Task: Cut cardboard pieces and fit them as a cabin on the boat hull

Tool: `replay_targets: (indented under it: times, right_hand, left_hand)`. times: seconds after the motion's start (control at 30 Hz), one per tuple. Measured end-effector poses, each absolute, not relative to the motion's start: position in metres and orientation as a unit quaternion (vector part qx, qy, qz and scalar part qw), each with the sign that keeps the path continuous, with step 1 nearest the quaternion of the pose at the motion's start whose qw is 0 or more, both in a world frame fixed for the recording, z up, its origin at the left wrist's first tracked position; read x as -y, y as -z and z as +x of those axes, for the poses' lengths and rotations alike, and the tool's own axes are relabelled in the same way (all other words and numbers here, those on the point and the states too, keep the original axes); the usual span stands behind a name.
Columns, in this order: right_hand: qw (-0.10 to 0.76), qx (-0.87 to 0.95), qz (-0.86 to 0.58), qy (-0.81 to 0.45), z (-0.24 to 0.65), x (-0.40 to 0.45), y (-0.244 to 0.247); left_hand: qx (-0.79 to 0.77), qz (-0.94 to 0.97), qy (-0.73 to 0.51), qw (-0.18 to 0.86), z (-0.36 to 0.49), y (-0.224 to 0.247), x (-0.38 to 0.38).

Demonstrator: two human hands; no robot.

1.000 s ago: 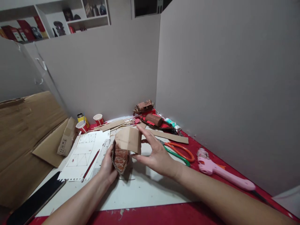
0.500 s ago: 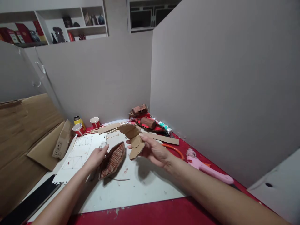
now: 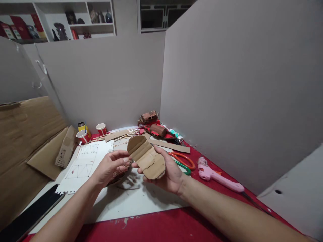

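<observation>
An oval piece of brown cardboard (image 3: 145, 157) with creases across its middle rests in my right hand (image 3: 169, 172), whose thumb lies along its right edge and whose fingers are under it. My left hand (image 3: 111, 167) is beside the cardboard's left edge, fingers bent and thumb near the fingertips; whether it touches the edge or pinches anything is hard to tell. Below and behind the left hand lies a reddish-brown ribbed boat-shaped piece (image 3: 118, 177) on the white board (image 3: 121, 208), partly hidden by the hand.
Orange-handled scissors (image 3: 185, 159) and a pink glue gun (image 3: 219, 178) lie to the right. Brown models (image 3: 158, 130), thin sticks (image 3: 101, 137) and paper cups (image 3: 101, 129) stand at the back. On the left are a drawing sheet (image 3: 82, 164), a phone (image 3: 32, 213) and large cardboard (image 3: 22, 144).
The cardboard, bent before, is now flatter and turned with its face toward the camera. My left hand has moved up and right, from beside the boat-shaped piece to the cardboard's edge.
</observation>
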State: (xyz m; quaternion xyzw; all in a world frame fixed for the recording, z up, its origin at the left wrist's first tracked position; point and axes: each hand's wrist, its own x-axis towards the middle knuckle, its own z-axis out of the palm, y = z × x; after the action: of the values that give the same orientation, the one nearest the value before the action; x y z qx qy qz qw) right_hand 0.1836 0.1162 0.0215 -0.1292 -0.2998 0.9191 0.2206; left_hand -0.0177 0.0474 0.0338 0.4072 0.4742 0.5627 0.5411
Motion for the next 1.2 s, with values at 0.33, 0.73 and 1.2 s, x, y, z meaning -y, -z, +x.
replay_targets:
  times: [0.33, 0.73, 1.2]
  right_hand:
    - [0.16, 0.255, -0.094, -0.949, 0.18, -0.115, -0.014]
    - [0.168, 0.381, -0.045, -0.908, 0.177, -0.124, 0.006]
    - [0.39, 0.706, -0.414, -0.421, 0.269, -0.192, 0.019]
  left_hand:
    - [-0.419, 0.414, -0.549, 0.593, -0.023, -0.028, -0.048]
    - [-0.503, 0.39, -0.594, 0.492, -0.001, -0.024, -0.05]
    - [-0.546, 0.364, -0.605, 0.451, -0.022, -0.04, -0.056]
